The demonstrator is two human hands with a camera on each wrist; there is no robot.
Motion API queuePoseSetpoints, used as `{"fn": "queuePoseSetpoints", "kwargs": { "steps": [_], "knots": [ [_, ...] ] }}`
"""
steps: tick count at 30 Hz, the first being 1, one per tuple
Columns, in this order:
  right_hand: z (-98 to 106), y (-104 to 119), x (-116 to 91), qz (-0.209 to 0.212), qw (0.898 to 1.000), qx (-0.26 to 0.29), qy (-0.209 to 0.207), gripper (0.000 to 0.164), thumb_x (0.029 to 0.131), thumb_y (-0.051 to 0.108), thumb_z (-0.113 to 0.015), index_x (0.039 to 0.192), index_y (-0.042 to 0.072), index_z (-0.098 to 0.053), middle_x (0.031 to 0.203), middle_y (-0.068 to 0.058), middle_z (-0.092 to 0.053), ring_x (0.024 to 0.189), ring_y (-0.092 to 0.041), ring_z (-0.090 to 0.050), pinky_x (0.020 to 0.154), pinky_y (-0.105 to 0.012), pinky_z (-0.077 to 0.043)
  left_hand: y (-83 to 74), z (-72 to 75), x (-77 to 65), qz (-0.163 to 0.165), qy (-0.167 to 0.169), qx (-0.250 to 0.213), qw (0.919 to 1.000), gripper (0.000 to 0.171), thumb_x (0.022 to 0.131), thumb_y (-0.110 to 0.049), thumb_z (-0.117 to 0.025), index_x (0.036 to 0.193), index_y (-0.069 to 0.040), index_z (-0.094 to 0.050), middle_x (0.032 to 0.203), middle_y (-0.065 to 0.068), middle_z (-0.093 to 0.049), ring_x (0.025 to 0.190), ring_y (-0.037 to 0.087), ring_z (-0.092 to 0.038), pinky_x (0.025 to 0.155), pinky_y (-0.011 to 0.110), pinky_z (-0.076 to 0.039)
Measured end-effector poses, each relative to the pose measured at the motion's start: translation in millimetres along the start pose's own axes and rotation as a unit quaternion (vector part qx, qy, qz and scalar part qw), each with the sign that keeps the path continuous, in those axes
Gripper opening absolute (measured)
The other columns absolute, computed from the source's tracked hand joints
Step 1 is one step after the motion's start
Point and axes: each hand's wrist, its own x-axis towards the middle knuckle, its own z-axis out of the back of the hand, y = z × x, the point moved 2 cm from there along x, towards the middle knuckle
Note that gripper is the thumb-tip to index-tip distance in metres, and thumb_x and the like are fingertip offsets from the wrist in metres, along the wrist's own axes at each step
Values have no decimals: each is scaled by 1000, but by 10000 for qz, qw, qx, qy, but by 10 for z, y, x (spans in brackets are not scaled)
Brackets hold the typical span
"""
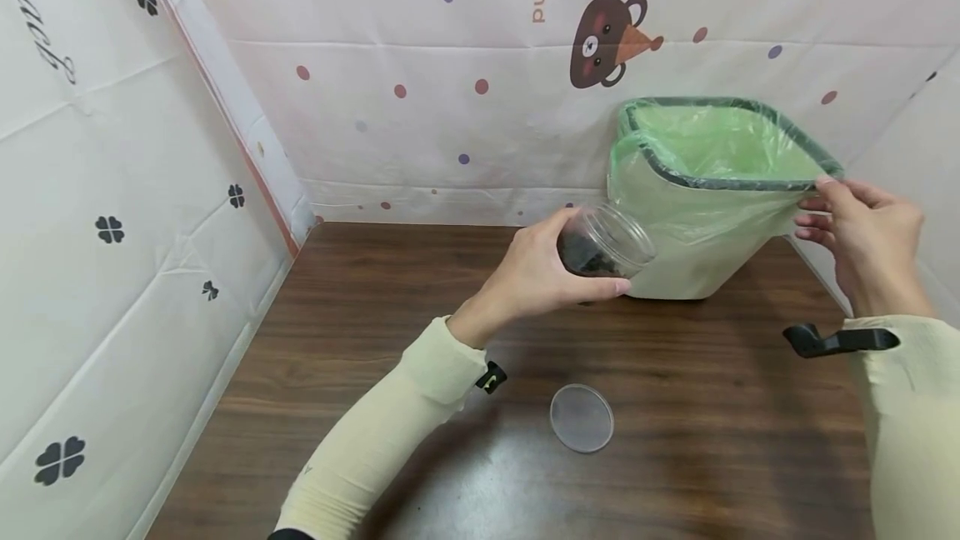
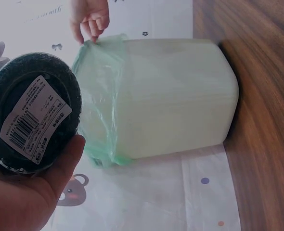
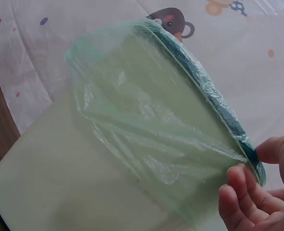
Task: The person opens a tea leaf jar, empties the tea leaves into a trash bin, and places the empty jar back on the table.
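My left hand [image 1: 536, 273] grips a clear jar [image 1: 603, 242] with dark contents, tilted with its open mouth toward the bin. In the left wrist view the jar's base [image 2: 36, 113] faces the camera and bears a white barcode label [image 2: 35, 120]. At the right, my right hand [image 1: 873, 227] pinches the rim of a pale trash bin [image 1: 675, 265] between thumb and fingers. A thin green bag [image 1: 720, 140] lines the bin and folds over its dark green rim. The bin leans toward the right hand. In the right wrist view the thumb [image 3: 277, 149] presses the rim's corner.
A round clear lid [image 1: 582, 418] lies flat on the dark wooden table [image 1: 360, 340], in front of the hands. Printed sheets [image 1: 375, 132] with dots and a bear hang behind the table, and another sheet [image 1: 120, 273] with clovers stands at the left.
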Motion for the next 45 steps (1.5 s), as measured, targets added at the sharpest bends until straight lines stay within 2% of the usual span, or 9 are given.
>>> {"fn": "queuePoseSetpoints", "kwargs": {
  "steps": [4, 7, 8, 11, 14, 18, 32, 35, 45],
  "knots": [
    [-1, 13, 18, 27, 10000, 6, -10, 56, 84, 14, -81, 130, 8, -50, 78, -3, -71, 55, -17, -68, 51, -26, -56, 9, -13, 7, -28, 12, 15, 10000, 66, 67, -56, -88, 123, -33, -60, 105, -21, -62, 99, 0, -56, 85, 24, -48],
    [-9, 27, 38, -125, 9999, -87, 40, 75, 84, 15, -81, 146, 9, -40, 82, 0, -71, 59, -16, -69, 54, -26, -56, 9, -17, 12, -40, 20, 39, 10000, 66, 67, -56, -88, 123, -32, -61, 105, -21, -62, 99, 0, -56, 85, 25, -48],
    [-12, 34, 47, -203, 9998, -19, 72, 76, 84, 14, -82, 147, 9, -41, 84, -1, -71, 60, -17, -69, 55, -27, -57, 9, -16, 13, -39, 18, 55, 10000, 67, 67, -56, -88, 123, -32, -61, 105, -21, -62, 99, 0, -56, 85, 25, -48],
    [-10, 51, 68, -420, 9987, 186, 213, 60, 84, 13, -82, 136, 9, -53, 86, -3, -70, 63, -18, -68, 57, -29, -57, 8, -11, 22, -26, 31, 74, 10000, 66, 67, -56, -88, 123, -32, -61, 105, -21, -62, 98, 1, -56, 85, 25, -48],
    [-4, 79, 86, -564, 9969, 445, 318, 31, 84, 10, -81, 110, 7, -64, 85, -6, -70, 64, -20, -68, 58, -31, -58, 5, -2, 40, -16, 24, 90, 10000, 66, 67, -56, -87, 122, -32, -61, 104, -20, -63, 97, 1, -57, 84, 25, -48],
    [-2, 117, 99, -619, 9959, 546, 380, 21, 86, 5, -78, 102, 4, -65, 80, -8, -71, 63, -21, -69, 57, -32, -58, 4, 6, 69, -4, -17, 142, 9999, 66, 67, -56, -88, 122, -32, -61, 104, -21, -63, 96, 2, -57, 82, 25, -48],
    [-14, 77, 100, -515, 9944, 859, 346, 15, 87, -1, -76, 97, -1, -65, 77, -12, -70, 57, -24, -68, 54, -34, -58, -59, -3, 210, 30, 32, 180, 9998, 74, 67, -58, -87, 129, -28, -59, 109, -19, -62, 100, 2, -56, 84, 22, -47],
    [-26, 77, 93, -499, 9942, 893, 336, 19, 87, -2, -76, 100, -1, -62, 78, -11, -70, 57, -24, -68, 54, -34, -58, -70, -4, 230, 17, 27, 253, 9997, 75, 67, -58, -86, 130, -27, -59, 109, -19, -62, 100, 1, -56, 84, 22, -47],
    [-29, 80, 84, -495, 9962, 677, 245, 46, 87, 2, -77, 121, 7, -46, 82, -7, -69, 58, -22, -67, 55, -33, -58, -92, -9, 270, -21, 55, 514, 9987, 75, 68, -53, -87, 131, -25, -58, 107, -18, -62, 100, 2, -56, 84, 23, -47]
  ]
}}
